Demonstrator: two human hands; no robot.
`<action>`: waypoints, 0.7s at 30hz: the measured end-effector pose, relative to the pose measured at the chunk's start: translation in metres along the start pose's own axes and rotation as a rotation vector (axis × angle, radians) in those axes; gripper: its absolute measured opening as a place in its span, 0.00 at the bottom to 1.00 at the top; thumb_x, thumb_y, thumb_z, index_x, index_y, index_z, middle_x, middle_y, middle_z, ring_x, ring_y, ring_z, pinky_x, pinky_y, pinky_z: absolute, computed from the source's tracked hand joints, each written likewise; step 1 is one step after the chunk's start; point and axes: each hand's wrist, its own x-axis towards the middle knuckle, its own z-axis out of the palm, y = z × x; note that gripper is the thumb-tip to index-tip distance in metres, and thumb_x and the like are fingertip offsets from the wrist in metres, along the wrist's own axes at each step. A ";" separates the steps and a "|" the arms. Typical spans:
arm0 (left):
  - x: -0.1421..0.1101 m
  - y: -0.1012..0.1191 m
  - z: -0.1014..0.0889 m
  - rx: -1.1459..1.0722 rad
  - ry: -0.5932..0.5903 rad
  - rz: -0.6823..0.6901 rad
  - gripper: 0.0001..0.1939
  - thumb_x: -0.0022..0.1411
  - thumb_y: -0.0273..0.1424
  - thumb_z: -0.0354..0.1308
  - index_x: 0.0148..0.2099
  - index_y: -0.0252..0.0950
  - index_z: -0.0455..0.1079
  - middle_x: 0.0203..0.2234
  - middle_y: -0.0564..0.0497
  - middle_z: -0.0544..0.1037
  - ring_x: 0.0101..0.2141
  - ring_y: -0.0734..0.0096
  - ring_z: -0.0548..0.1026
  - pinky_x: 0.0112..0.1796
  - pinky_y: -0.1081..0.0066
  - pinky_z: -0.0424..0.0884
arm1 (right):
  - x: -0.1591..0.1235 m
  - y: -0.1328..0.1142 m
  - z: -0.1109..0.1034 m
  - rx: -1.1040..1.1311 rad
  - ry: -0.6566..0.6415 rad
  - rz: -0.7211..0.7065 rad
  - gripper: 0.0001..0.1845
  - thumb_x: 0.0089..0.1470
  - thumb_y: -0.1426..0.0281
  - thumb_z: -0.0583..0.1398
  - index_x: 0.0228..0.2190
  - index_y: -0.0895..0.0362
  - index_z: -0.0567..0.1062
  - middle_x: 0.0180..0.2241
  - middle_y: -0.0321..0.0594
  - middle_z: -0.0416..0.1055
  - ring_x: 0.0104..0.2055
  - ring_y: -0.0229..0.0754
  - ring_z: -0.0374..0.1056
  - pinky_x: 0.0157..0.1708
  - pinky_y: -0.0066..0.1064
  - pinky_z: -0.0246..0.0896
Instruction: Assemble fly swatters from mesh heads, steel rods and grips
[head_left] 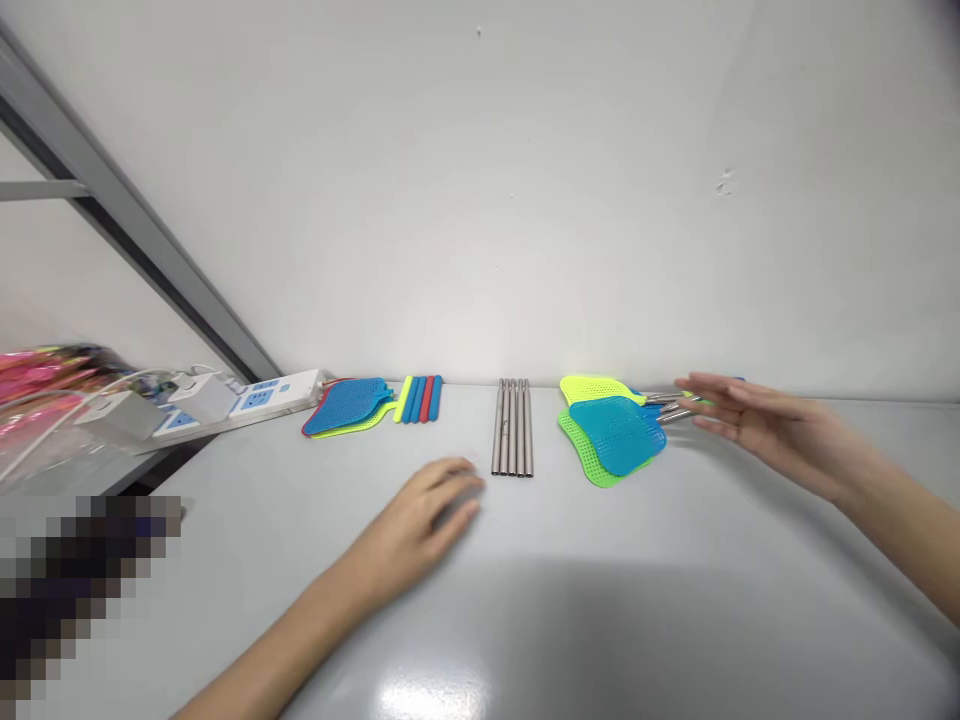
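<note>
So, on my feed from the head camera, the left hand (pixel 416 515) rests low on the grey tabletop (pixel 637 530), its grip loosely curled and holding nothing, just beside the near end of the steel rods (pixel 512 427) lying side by side at centre. The right hand (pixel 772 425) hangs raised, its grip spread wide and empty, beside the metal tubes (pixel 664 408) poking out from under the right stack of mesh fly swatter heads (pixel 615 432) in teal and lime. I cannot tell whether its fingertips (pixel 697 390) touch those tubes. Left of the rods lie a blue-and-lime pile of swatter heads (pixel 345 405) and a row of blue, red and lime strips (pixel 420 398). Farther left, a white power strip (pixel 270 398) sits against the wall, with pink plastic wrap (pixel 45 390) beyond it.
</note>
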 end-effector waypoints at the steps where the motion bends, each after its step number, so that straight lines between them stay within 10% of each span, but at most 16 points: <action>1: 0.002 -0.011 -0.004 0.056 0.059 -0.038 0.16 0.63 0.35 0.44 0.50 0.41 0.64 0.50 0.47 0.62 0.51 0.65 0.62 0.52 0.62 0.58 | -0.003 0.000 0.008 -0.026 -0.076 0.041 0.15 0.55 0.66 0.52 0.41 0.53 0.74 0.50 0.43 0.65 0.51 0.49 0.61 0.49 0.38 0.59; 8: 0.008 -0.078 -0.028 0.368 0.382 -0.289 0.21 0.60 0.41 0.42 0.47 0.35 0.66 0.52 0.42 0.62 0.54 0.58 0.57 0.52 0.57 0.54 | -0.022 0.016 0.048 -0.090 -0.385 0.266 0.16 0.55 0.63 0.53 0.41 0.57 0.74 0.42 0.47 0.70 0.39 0.45 0.66 0.44 0.39 0.59; 21: 0.006 -0.077 -0.027 0.478 0.127 -0.552 0.23 0.62 0.37 0.35 0.47 0.31 0.65 0.57 0.34 0.54 0.57 0.53 0.51 0.50 0.51 0.50 | -0.024 0.037 0.060 -0.049 -0.456 0.365 0.16 0.54 0.63 0.55 0.40 0.60 0.74 0.40 0.48 0.69 0.35 0.39 0.66 0.37 0.32 0.60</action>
